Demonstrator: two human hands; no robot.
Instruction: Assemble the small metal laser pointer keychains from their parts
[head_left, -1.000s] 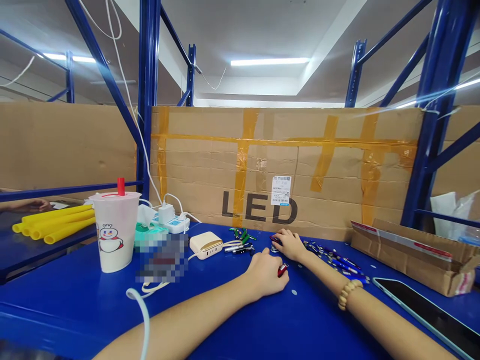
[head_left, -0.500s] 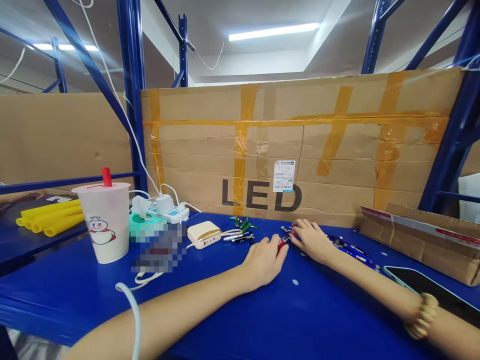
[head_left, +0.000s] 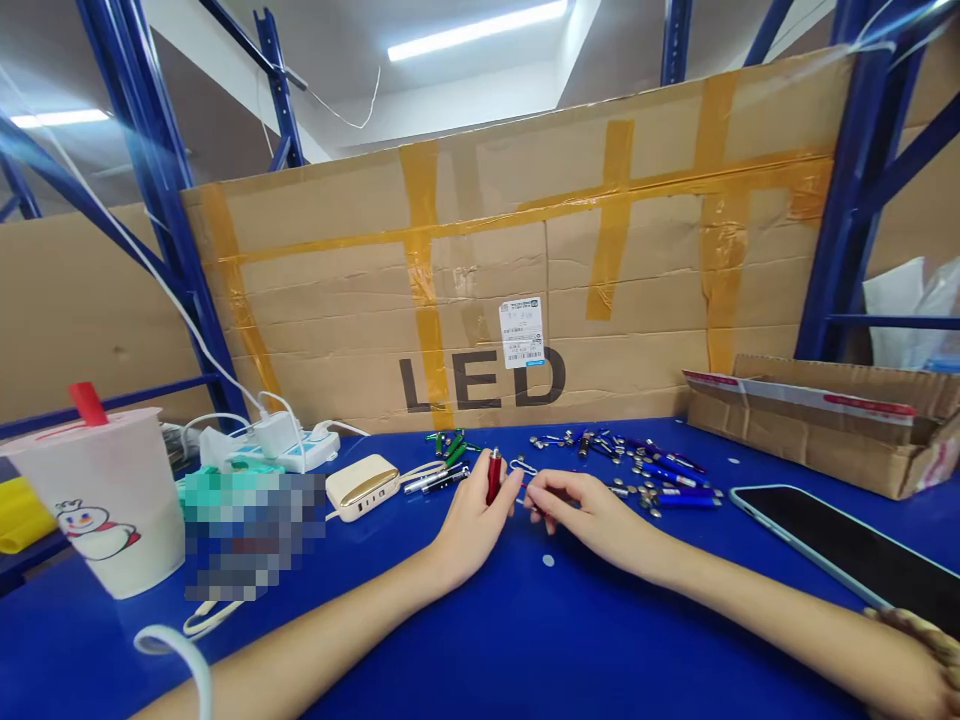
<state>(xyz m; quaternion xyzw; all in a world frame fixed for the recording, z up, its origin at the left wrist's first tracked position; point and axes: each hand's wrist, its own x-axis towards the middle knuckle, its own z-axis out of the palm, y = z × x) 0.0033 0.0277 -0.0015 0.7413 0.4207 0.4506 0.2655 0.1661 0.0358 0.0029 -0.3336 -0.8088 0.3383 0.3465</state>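
Note:
My left hand (head_left: 472,520) is closed around a small red metal cylinder (head_left: 493,476), which stands upright between thumb and fingers. A silver wire clip (head_left: 523,467) shows just beyond the fingertips of both hands. Close beside it, my right hand (head_left: 574,505) pinches with thumb and forefinger; whatever is between those fingertips is too small to make out. Behind and right of the right hand lie several blue cylinders (head_left: 679,480) among small round silver pieces (head_left: 645,492). Green pieces (head_left: 454,447) and silver and black cylinders (head_left: 437,480) lie left of the left hand.
A white power bank (head_left: 364,487) and a lidded cup (head_left: 112,510) stand at the left, near a power strip (head_left: 300,450). A phone (head_left: 847,545) lies at the right, before an open cardboard box (head_left: 810,425). A large cardboard sheet (head_left: 337,320) closes off the back.
The view has turned to the right. My left hand now holds the red cylinder upright. My right hand has drawn back from the loose pieces to beside my left, fingertips pinched.

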